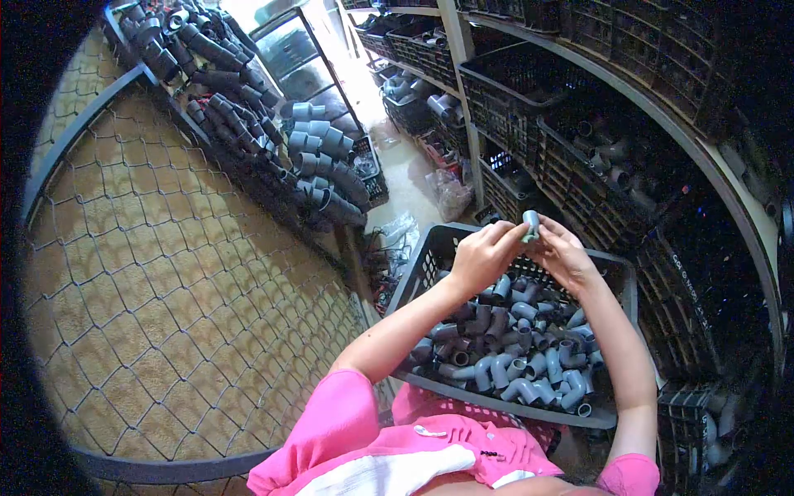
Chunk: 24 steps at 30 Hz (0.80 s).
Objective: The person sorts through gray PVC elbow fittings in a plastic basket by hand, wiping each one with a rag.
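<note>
Grey plastic pipe fitting [531,221], short and tubular, sits pinched between left hand [486,252] and right hand [569,258], over the far side of the black plastic crate [437,251] — apparently a close-handling step; moving it calls for steady finger pressure.

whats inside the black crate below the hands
Inside the black crate is a heap of grey pipe fittings, many bent. The top layer hides whatever lies deeper; the left hand and right hand cover part of the far end.

Grey pipe ftg [531,220], ~upright, btwn hands [486,251] [569,258]
</note>
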### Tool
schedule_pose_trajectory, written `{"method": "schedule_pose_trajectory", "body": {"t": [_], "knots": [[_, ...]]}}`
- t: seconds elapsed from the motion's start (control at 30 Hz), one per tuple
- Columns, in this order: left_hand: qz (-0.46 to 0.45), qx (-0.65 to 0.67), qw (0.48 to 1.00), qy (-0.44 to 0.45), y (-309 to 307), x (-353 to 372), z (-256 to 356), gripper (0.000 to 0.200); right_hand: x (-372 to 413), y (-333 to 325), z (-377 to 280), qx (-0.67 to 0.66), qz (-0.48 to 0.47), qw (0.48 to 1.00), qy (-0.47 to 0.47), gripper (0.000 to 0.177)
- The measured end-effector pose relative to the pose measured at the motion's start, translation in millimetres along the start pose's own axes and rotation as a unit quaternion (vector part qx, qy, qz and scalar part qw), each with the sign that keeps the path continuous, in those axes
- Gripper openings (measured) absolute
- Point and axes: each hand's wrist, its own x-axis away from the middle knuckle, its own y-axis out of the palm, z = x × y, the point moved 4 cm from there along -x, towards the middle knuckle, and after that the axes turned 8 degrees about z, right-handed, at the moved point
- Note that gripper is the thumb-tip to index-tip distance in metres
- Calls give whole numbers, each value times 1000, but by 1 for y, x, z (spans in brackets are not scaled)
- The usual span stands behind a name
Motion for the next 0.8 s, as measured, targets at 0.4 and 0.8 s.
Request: {"method": "schedule_pose_trajectory", "body": {"t": [0.4,0.8], "knots": [[-35,61,996,-63,8,3,6,29,8,1,-16,39,18,998,-39,39],[-14,71,993,-92,6,2,1,31,10,6,-9,63,24,997,-36,39]]}}
